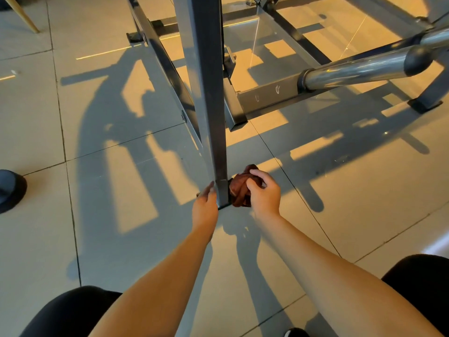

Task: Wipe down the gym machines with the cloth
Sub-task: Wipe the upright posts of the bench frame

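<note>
Post: dark grey square steel upright post [217, 132] of the gym machine, its foot on the grey tiled floor [121, 190].
Cloth: bunched reddish-brown cloth [239, 192], against the post's foot, right side.
Right hand [263, 193]: my fingers curl round the cloth, gripping.
Left hand [205, 206]: my fingers lie straight along the post's left face.
</note>
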Demonstrator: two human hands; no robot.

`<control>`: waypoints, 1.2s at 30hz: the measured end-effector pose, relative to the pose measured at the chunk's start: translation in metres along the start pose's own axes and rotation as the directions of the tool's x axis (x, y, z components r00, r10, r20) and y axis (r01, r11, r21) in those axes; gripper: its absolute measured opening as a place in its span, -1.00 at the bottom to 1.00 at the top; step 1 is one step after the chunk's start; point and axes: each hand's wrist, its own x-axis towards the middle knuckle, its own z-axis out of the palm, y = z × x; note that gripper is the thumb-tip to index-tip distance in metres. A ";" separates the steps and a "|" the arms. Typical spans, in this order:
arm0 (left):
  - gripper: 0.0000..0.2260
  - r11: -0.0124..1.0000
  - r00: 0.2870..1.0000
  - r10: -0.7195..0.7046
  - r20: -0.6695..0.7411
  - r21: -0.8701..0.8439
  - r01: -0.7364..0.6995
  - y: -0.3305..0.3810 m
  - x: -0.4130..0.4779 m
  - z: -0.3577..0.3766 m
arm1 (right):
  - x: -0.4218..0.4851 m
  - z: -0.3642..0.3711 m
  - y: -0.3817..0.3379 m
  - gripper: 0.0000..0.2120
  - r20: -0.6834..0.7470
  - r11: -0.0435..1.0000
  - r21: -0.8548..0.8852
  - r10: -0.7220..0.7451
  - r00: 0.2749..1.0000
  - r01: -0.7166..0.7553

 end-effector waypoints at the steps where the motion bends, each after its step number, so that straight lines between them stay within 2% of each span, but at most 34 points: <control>1: -0.67 1.000 0.999 0.014 0.030 0.002 -0.014 -0.001 -0.001 0.003 | -0.001 0.006 -0.001 -0.71 0.037 0.999 -0.010 -0.039 0.999 0.040; 4: -0.64 1.000 0.999 0.020 0.043 -0.018 -0.019 -0.007 0.003 0.005 | -0.004 0.032 0.004 -0.73 0.136 0.991 -0.050 -0.116 0.984 0.124; 8: -0.72 0.997 1.000 0.019 -0.012 -0.070 -0.019 -0.012 0.013 0.004 | 0.002 0.056 0.016 -0.73 0.091 0.977 -0.095 -0.183 0.979 0.191; 10: -0.74 0.998 0.999 0.034 -0.035 -0.054 -0.036 -0.017 0.018 0.007 | 0.008 0.055 0.029 -0.74 0.092 0.983 -0.093 -0.149 0.984 0.158; 15: -0.71 0.997 0.997 0.071 -0.026 -0.022 -0.071 -0.035 0.028 0.011 | 0.015 0.050 0.055 -0.69 0.111 0.997 0.005 0.075 0.991 -0.076; 17: -0.68 0.998 0.998 0.068 -0.006 -0.009 -0.068 -0.036 0.029 0.011 | 0.017 0.049 0.051 -0.72 0.124 0.997 -0.030 0.078 0.989 -0.075; 20: -0.65 0.998 0.999 0.036 -0.004 -0.054 -0.036 -0.038 0.027 0.014 | 0.015 0.049 0.048 -0.75 0.096 0.996 -0.066 -0.059 0.994 0.066; 22: -0.66 0.996 0.999 0.031 -0.023 -0.088 -0.032 -0.041 0.029 0.016 | 0.012 0.053 0.051 -0.74 0.079 0.992 -0.064 -0.104 0.991 0.109; 24: -0.66 0.996 0.999 0.039 -0.037 -0.085 -0.042 -0.043 0.034 0.017 | 0.013 0.056 0.058 -0.72 0.072 0.996 -0.057 -0.068 0.995 0.073; 28: -0.67 0.996 0.999 0.020 -0.050 -0.083 -0.024 -0.046 0.036 0.018 | 0.017 0.055 0.065 -0.70 0.098 0.994 -0.059 0.100 0.990 -0.095; 30: -0.70 0.993 0.999 -0.001 -0.045 -0.122 -0.005 -0.042 0.034 0.017 | 0.014 0.053 0.058 -0.78 0.110 0.999 -0.029 0.040 0.993 -0.037; 33: -0.75 0.990 0.997 -0.007 -0.075 -0.142 -0.003 -0.036 0.034 0.016 | 0.011 0.057 0.039 -0.80 0.062 0.977 -0.061 -0.199 0.978 0.202; 36: -0.73 0.987 0.996 -0.024 -0.089 -0.159 0.009 -0.037 0.031 0.021 | 0.015 0.062 0.041 -0.81 0.055 0.961 -0.153 -0.224 0.973 0.230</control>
